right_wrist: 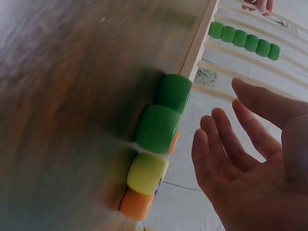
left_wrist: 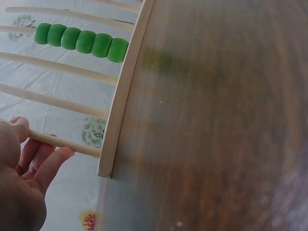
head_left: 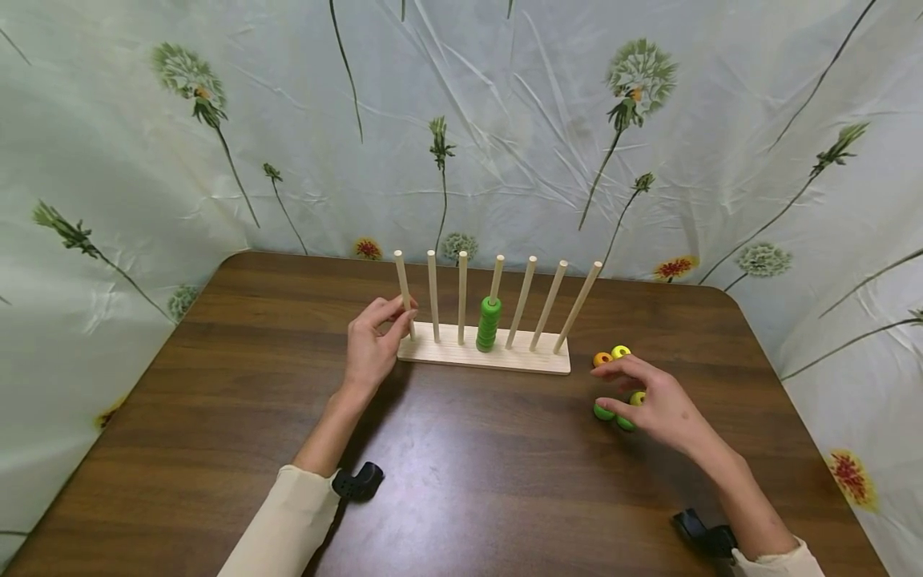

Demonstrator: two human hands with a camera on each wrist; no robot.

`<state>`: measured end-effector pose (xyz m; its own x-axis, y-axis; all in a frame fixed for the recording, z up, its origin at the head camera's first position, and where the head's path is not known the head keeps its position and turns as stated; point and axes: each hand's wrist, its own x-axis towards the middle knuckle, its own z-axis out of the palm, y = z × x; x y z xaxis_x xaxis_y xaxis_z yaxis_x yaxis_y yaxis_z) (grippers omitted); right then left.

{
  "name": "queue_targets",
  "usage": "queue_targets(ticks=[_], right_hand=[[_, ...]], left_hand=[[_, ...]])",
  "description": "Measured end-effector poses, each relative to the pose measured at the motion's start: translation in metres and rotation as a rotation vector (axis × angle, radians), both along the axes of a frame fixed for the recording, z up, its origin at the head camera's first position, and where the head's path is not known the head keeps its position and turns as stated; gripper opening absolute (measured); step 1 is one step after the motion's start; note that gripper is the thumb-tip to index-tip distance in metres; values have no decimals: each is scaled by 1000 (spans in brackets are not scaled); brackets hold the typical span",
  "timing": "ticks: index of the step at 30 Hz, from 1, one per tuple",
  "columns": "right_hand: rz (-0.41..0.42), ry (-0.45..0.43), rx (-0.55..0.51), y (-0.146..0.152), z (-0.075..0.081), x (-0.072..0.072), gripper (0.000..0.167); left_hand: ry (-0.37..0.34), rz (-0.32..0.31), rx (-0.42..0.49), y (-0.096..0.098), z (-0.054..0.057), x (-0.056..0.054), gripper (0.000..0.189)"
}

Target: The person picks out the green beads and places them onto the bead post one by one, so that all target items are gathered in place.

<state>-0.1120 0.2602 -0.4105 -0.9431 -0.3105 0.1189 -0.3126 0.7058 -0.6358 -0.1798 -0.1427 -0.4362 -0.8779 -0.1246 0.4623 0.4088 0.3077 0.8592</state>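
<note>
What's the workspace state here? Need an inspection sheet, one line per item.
Surface: brown wood-grain table.
Job's things: wooden peg rack with seven pegs; green ring stack on the fourth peg from the left; loose beads, green, yellow and orange, on the table right of the rack.
Clutter: nothing seen.
Grips: left hand holds the leftmost peg; right hand, fingers relaxed, hovers over the beads, holding nothing.
Cables: nothing seen; black wrist mounts only.
Surroundings: floral sheet behind and beside the table.

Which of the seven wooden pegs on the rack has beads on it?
The fourth wooden peg from the left, the middle one: it alone carries a stack of green beads; the others are bare.
</note>
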Motion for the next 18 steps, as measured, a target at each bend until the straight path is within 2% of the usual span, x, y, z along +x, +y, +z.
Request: queue_targets(ticks=[8, 18], right_hand=[[42, -151, 51, 10, -5, -2, 44], [98, -174, 89, 12, -9, -7, 42]], left_hand=[[-1, -5, 8, 1, 1, 1, 13], [5, -2, 7, 1, 0, 0, 13]])
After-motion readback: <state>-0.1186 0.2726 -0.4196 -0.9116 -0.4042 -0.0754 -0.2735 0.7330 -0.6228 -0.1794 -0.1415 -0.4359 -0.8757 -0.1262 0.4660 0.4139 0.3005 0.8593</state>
